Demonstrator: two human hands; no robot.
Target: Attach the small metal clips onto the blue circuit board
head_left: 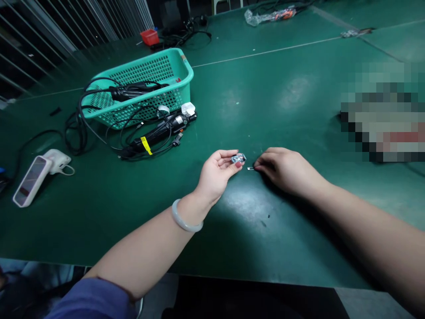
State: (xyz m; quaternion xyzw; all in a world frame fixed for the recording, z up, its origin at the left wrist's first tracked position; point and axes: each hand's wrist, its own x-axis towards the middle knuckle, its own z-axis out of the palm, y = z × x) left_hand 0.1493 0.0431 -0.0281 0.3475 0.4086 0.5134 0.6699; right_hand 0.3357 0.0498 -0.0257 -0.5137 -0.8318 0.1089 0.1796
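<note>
Between the thumb and fingers of my left hand (214, 174) is a small circuit board (238, 158), pale blue and white with tiny parts on it. It is held just above the green table (212, 239). My right hand (282, 167) is close by on the right, its fingertips pinched on one end of a small pale strip (250, 168). The strip points toward the circuit board, with a narrow gap between them. What the strip is cannot be made out. A pale bangle (186, 218) is on my left wrist.
A turquoise plastic basket (139, 66) holds black cabled gear. In front of it lies a black handheld tool (156, 135) with a yellow tag and cables. A white device (33, 179) lies at the left, a red box (150, 37) farther back. A blurred-out object (392, 119) is at the right.
</note>
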